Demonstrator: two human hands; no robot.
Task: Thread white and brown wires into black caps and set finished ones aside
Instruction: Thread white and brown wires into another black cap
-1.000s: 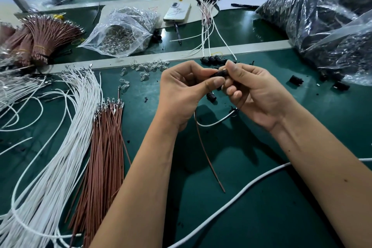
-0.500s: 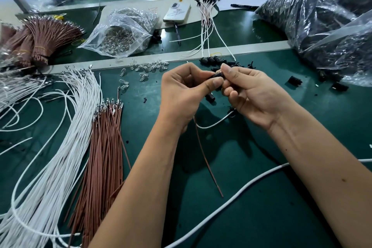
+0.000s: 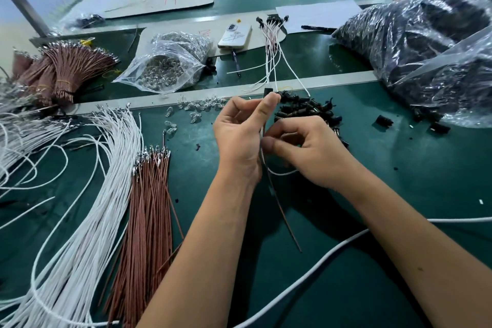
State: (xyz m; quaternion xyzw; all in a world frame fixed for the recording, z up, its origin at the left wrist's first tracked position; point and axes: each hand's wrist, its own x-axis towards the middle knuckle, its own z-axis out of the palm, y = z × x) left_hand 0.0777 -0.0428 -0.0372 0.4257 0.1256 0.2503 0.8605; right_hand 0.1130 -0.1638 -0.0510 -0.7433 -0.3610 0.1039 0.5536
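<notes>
My left hand (image 3: 242, 130) is raised above the green table and pinches a black cap (image 3: 267, 92) between thumb and forefinger. A white wire (image 3: 279, 172) and a brown wire (image 3: 285, 218) hang down from the cap. Just below, my right hand (image 3: 306, 152) pinches these wires with its fingers curled. A heap of loose black caps (image 3: 308, 110) lies right behind my hands. Loose white wires (image 3: 87, 194) and brown wires (image 3: 149, 210) lie spread at the left. Finished capped wires (image 3: 274, 53) lie fanned out beyond the grey rail.
Clear bulbs (image 3: 202, 105) are scattered along the grey rail (image 3: 332, 80). Behind it lie a clear bag of metal parts (image 3: 165, 66), a phone (image 3: 235, 36) and tied brown wire bundles (image 3: 66, 69). Big bags of black parts (image 3: 426, 56) fill the right. A thick white cable (image 3: 332, 247) crosses the front.
My hands have come apart: the left lifted the cap up and away, and the right slid down along the wires. The view has tilted up.
</notes>
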